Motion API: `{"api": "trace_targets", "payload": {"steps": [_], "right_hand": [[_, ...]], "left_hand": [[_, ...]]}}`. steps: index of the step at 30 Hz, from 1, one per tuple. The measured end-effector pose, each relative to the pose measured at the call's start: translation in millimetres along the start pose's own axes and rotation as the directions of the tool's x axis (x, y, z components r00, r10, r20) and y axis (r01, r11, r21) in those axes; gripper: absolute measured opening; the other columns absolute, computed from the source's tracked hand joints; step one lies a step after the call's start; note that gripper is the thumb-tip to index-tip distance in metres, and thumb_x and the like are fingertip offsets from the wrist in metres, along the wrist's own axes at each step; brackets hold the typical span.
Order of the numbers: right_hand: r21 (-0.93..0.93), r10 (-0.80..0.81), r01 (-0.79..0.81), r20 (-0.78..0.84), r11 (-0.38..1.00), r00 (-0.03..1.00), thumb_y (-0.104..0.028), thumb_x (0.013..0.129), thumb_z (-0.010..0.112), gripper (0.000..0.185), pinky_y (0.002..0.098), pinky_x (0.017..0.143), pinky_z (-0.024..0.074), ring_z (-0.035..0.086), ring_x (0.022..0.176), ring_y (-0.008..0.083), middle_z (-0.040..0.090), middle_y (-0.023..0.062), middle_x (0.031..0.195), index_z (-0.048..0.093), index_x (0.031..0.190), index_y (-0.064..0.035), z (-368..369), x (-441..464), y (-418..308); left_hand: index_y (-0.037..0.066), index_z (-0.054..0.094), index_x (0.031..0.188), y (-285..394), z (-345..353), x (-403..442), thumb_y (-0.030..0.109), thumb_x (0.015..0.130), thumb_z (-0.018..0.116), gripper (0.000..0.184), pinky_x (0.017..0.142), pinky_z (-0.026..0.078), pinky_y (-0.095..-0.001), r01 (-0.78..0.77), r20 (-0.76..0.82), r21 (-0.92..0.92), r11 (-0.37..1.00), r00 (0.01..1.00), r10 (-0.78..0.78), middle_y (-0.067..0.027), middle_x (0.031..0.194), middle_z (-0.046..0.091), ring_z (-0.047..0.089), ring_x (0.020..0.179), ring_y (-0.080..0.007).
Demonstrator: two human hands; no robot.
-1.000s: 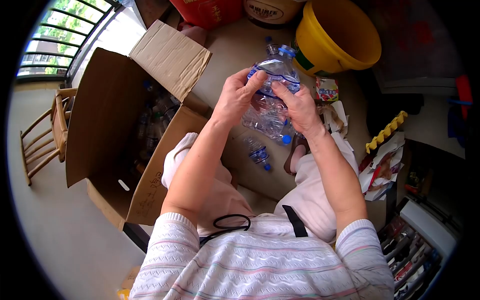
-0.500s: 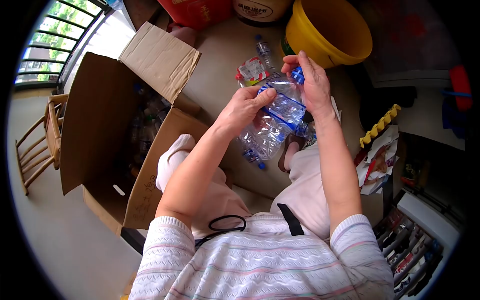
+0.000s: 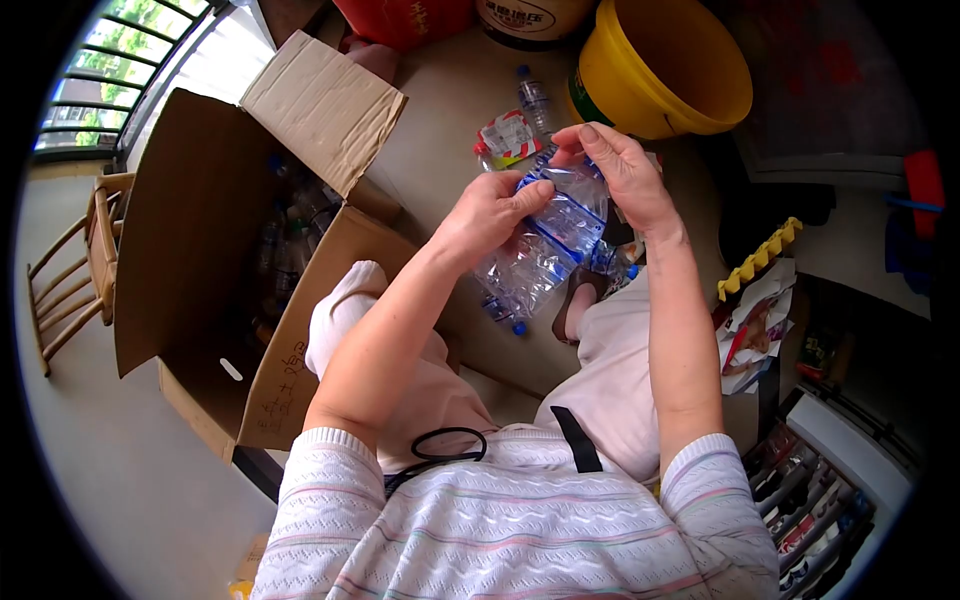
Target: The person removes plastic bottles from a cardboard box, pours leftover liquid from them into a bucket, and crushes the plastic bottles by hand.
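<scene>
My left hand (image 3: 490,217) grips the side of a large clear plastic bottle (image 3: 545,250) with a blue-printed band; the bottle looks crumpled and tilts away from me. At the bottle's neck end is my right hand (image 3: 628,182), its fingers curled over the top and covering the cap. A small bottle (image 3: 503,310) with a blue cap lies on the floor just below the large one. Beyond my hands another small bottle (image 3: 535,103) lies near a red and white packet (image 3: 507,138).
On the left stands an open cardboard box (image 3: 325,290) with several bottles inside. A yellow bucket (image 3: 640,105) is at the top right, beside a round tub (image 3: 525,20) and a red container (image 3: 405,18). A wooden chair (image 3: 103,250) stands far left; torn packaging (image 3: 757,325) lies right.
The large bottle has tipped from upright-looking to slanted. My right hand has moved from its side to the neck and cap. The red and white packet has come into view.
</scene>
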State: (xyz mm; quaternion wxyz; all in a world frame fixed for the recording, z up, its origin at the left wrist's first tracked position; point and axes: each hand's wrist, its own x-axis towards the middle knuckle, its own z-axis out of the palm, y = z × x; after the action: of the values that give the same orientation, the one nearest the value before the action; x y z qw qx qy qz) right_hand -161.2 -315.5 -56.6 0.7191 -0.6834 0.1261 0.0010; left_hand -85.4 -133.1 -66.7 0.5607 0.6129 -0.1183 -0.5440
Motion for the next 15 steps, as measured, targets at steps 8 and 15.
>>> {"api": "trace_targets", "payload": {"steps": [8,15], "right_hand": [[0.08,0.087,-0.089,0.021,0.993,0.996,-0.019,0.092,0.056,0.036,0.0233,0.082,0.0468,0.058,0.097,0.0102,0.059,0.0059,0.116,0.052,0.124,-0.0029,-26,-11,-10],[-0.018,0.132,-0.132,-0.011,0.991,0.991,-0.017,0.084,0.067,0.023,0.0193,0.069,0.046,0.057,0.075,0.0056,0.065,0.0014,0.085,0.065,0.101,-0.0015,-28,-13,-7]], "left_hand": [[0.0,0.062,0.101,10,-17,2,0.041,0.086,0.062,0.043,0.049,0.048,-0.023,-0.086,-0.085,0.167,0.982,0.991,0.102,-0.0027,0.077,0.063,0.056,0.059,-0.0079],[-0.001,0.063,0.1,14,-18,-6,0.037,0.084,0.066,0.042,0.053,0.046,-0.0277,-0.11,-0.048,0.417,0.902,0.989,0.142,-0.0032,0.074,0.063,0.056,0.062,-0.0104]]}}
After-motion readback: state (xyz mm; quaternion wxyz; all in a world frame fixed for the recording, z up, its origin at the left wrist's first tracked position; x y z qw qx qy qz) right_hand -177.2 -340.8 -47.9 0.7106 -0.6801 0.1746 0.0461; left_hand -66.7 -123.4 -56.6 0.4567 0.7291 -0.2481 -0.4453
